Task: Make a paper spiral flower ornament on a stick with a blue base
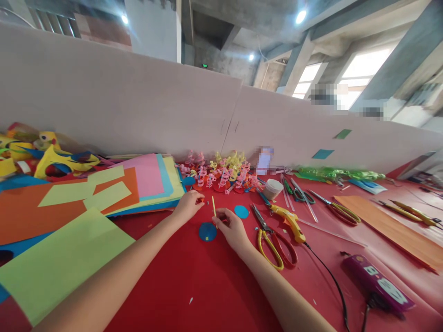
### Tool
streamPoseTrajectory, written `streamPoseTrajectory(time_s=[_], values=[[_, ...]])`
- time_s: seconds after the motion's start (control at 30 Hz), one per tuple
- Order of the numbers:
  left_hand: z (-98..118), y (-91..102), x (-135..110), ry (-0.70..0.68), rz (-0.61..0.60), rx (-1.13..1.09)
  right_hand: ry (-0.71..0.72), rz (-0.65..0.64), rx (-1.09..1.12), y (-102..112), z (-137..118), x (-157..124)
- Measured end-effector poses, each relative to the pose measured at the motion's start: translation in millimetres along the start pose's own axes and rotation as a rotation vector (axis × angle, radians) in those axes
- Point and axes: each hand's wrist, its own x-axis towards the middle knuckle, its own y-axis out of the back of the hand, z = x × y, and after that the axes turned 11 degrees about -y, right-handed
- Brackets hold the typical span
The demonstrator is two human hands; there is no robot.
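My right hand (232, 228) pinches a thin yellow paper strip (214, 207) that stands nearly upright over a blue paper disc (207, 232) on the red table cover (194, 281). My left hand (188, 205) rests with curled fingers beside the stack of coloured paper sheets (104, 193); its fingertips close on something small that I cannot make out. A second, smaller blue disc (241, 211) lies just right of the strip. Behind the hands sits a cluster of curled pink and yellow paper pieces (221, 173).
Yellow-handled scissors (272, 242) and a yellow glue gun (289, 220) with a black cord lie right of my right hand. A white tape roll (272, 188), more scissors (337, 210), an orange sheet (387, 230) and a purple case (375, 282) lie further right. A pink partition (138, 101) closes the back.
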Motion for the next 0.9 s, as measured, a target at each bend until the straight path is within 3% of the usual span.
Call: streamPoseTrajectory(time_s=[0.1, 0.27, 0.37, 0.43, 0.53, 0.9], values=[[5, -0.2, -2, 0.024, -0.007, -0.094, 0.013, -0.01, 0.015, 0, -4, -2], [20, 5.8, -30, 0.124, -0.013, -0.388, 0.037, -0.035, 0.025, 1, -7, -5], [26, 9.0, -46, 0.37, 0.095, -0.848, 0.034, -0.067, -0.007, 2, -6, -7], [28, 9.8, -51, 0.5, 0.151, -1.016, 0.033, -0.09, -0.049, 3, -6, -9], [28, 9.4, -52, 0.569, 0.166, -1.089, 0.049, -0.086, -0.135, 4, -7, -11], [25, 7.0, -55, 0.542, 0.149, -1.029, 0.13, -0.043, -0.301, 3, -8, -13]])
